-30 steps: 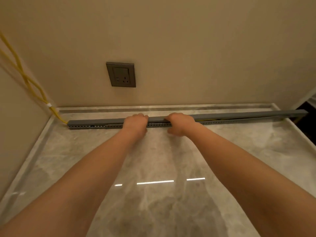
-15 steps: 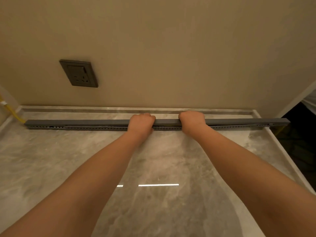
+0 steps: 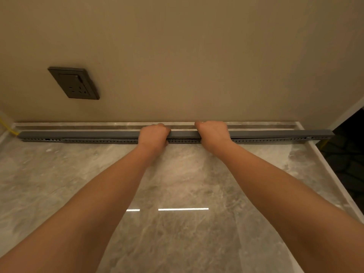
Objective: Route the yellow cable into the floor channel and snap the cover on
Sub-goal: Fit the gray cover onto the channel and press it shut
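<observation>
A: Across the middle of the frame, along the foot of the wall, lies the grey floor channel (image 3: 256,137) with its cover (image 3: 98,134) resting on top. Where is the yellow cable?

B: Mostly hidden. A short yellow cable (image 3: 7,128) stub shows at the far left edge, running to the channel's left end, and a bit of yellow shows again at the far right edge, past the other end. My reading is that the run between is inside the channel; no yellow peeks through the slots that I can make out.

A: And the hands?

B: Both curl over the cover near the middle. The left hand (image 3: 154,135) has a closed grip, fingers wrapped over the far edge; the right hand (image 3: 213,133) has the same closed grip on the cover, just beside it, with a short bare stretch of cover between.

A: What has changed lately?

B: A second ago a gap with yellow in it showed to the right of the hands, where the cover stood off the channel. Now that stretch looks lower and no yellow shows there. The hands have also shifted a little rightward along the strip.

A: So the cover is on?

B: Probably seated at the left end. Right of the hands the line looks slightly uneven, so I would judge more pressing toward the right end is needed.

A: Anything else around?

B: A dark wall socket (image 3: 74,83) at upper left, and the glossy marble floor (image 3: 177,233) below.
</observation>
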